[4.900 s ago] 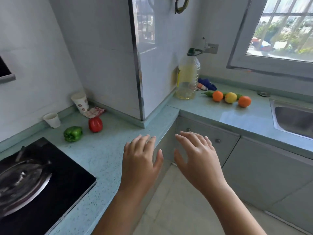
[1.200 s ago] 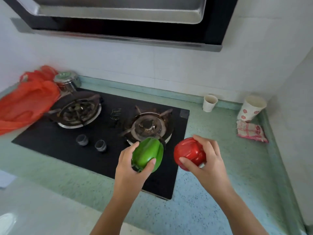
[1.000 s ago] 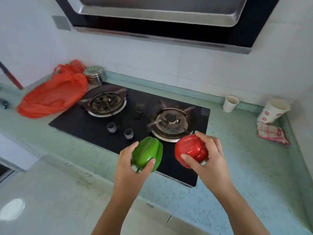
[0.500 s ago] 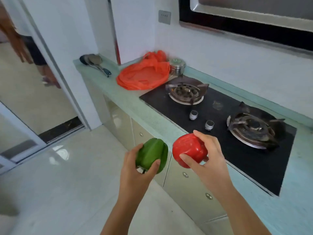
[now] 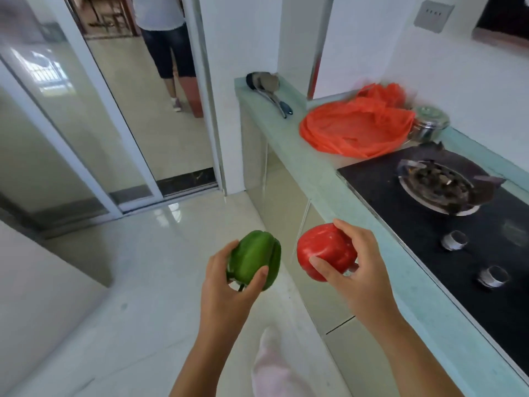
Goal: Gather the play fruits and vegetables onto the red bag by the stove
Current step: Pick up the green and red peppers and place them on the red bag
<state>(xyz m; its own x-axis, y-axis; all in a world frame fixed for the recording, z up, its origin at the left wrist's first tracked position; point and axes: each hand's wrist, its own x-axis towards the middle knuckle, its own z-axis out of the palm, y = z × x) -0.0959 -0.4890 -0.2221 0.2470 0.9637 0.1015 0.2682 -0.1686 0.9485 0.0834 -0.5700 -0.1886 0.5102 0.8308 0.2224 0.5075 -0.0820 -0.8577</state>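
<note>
Carry step: your left hand [image 5: 229,285] is clamped on the green pepper [image 5: 254,259], your right hand [image 5: 355,267] on the red pepper [image 5: 323,249]. The red bag [image 5: 355,127] lies ahead-right, looks empty, edges blurred. Next: reach over, set both down.

Place: a home kitchen is shown.
Cooking: a black gas hob [image 5: 446,224] with a burner [image 5: 438,190] and two knobs [image 5: 455,240] is set into a pale green counter [image 5: 323,179].
Utensils: a steel pot [image 5: 429,124] is seen by the wall, and ladles [image 5: 266,84] are laid at the counter's far end.
Storage: cabinet doors [image 5: 289,219] are fitted below the counter.
Surroundings: glossy floor tiles [image 5: 160,253] and a sliding glass door [image 5: 71,124] are seen; a person [image 5: 169,38] stands beyond the doorway.
</note>
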